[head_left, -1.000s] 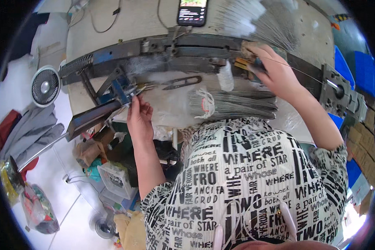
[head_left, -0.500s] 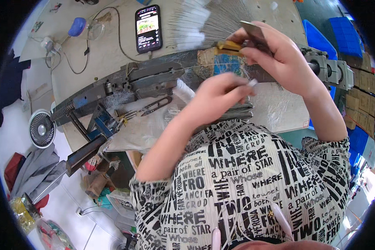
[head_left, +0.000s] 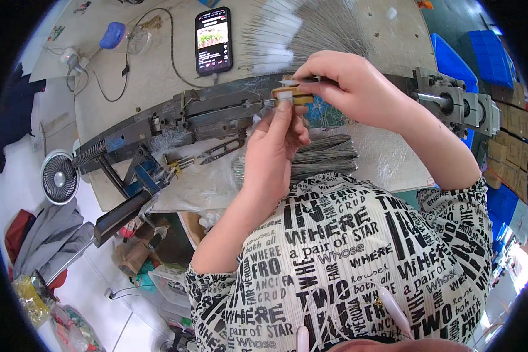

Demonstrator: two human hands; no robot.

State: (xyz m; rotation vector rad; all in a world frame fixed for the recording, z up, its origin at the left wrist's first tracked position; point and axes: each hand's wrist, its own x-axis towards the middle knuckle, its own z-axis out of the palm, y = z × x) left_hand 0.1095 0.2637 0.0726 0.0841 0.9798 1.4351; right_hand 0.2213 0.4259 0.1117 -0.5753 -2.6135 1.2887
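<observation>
Over the long dark metal bench fixture (head_left: 217, 111), my hands meet at a small yellow block-like piece (head_left: 303, 98). My left hand (head_left: 271, 144) is closed, with the thumb pressing a small white piece (head_left: 284, 95) against the yellow one's left end. From the right, my right hand (head_left: 355, 88) pinches the yellow piece between thumb and fingers; its curled fingers hide part of it. Beneath my hands lies a bundle of thin grey wires (head_left: 328, 155) at the table's near edge. More thin wires (head_left: 328, 32) fan out behind, beside white strips (head_left: 278, 38).
A phone (head_left: 213, 41) with a lit screen lies at the back, near a cable and a blue-capped container (head_left: 112, 36). Dark thread snips (head_left: 223, 149) rest left of my left hand. A shaft clamp (head_left: 452, 101) stands at right, a small fan (head_left: 60, 177) far left.
My left hand has risen and turned upward to meet the yellow piece. My right hand has moved left and down with that piece. The dark flat blade seen by the right hand no longer shows clearly.
</observation>
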